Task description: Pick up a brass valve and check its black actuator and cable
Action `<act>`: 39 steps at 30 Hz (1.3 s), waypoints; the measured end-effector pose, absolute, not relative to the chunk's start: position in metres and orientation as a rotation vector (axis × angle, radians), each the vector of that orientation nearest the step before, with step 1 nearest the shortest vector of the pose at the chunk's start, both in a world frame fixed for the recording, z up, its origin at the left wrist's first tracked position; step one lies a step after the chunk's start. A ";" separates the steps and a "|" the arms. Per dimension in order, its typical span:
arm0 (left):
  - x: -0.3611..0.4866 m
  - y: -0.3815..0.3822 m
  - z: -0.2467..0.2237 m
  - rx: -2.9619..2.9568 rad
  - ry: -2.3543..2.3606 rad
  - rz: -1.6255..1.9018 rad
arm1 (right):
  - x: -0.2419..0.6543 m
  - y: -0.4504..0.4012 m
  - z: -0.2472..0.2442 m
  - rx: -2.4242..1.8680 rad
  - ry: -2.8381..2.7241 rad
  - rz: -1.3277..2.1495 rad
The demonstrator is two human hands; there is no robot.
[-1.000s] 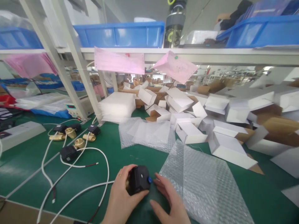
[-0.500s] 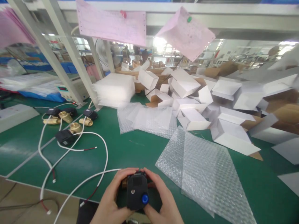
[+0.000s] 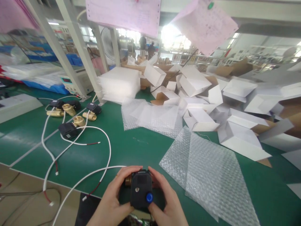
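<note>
My left hand (image 3: 115, 195) and right hand (image 3: 168, 198) grasp the black actuator (image 3: 141, 185) at the near edge of the green bench (image 3: 138, 150); one second earlier, the right was open beside it. Open white cartons (image 3: 201, 121) lie heaped at right, contents indiscernible.

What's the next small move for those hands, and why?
Probably shift the black unit right, onto the nearer bubble wrap: the left hand and right hand hold the unit between them, and that wrap lies spread out just to their right.
</note>
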State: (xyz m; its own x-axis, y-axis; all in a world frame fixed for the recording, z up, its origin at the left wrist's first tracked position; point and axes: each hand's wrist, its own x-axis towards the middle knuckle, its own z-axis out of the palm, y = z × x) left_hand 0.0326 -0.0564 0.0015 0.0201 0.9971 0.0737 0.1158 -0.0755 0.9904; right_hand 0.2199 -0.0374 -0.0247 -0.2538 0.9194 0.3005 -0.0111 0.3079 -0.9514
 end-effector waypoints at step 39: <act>0.036 -0.051 0.004 1.073 1.411 1.132 | 0.224 -0.053 -0.039 -0.951 -1.666 0.682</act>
State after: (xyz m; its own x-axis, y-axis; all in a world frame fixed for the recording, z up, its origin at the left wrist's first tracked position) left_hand 0.0362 -0.0506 0.0037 -0.1154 0.9797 -0.1639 0.0521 0.1707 0.9839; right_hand 0.2243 -0.0529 -0.0392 -0.1322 0.8532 0.5046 0.2543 0.5213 -0.8146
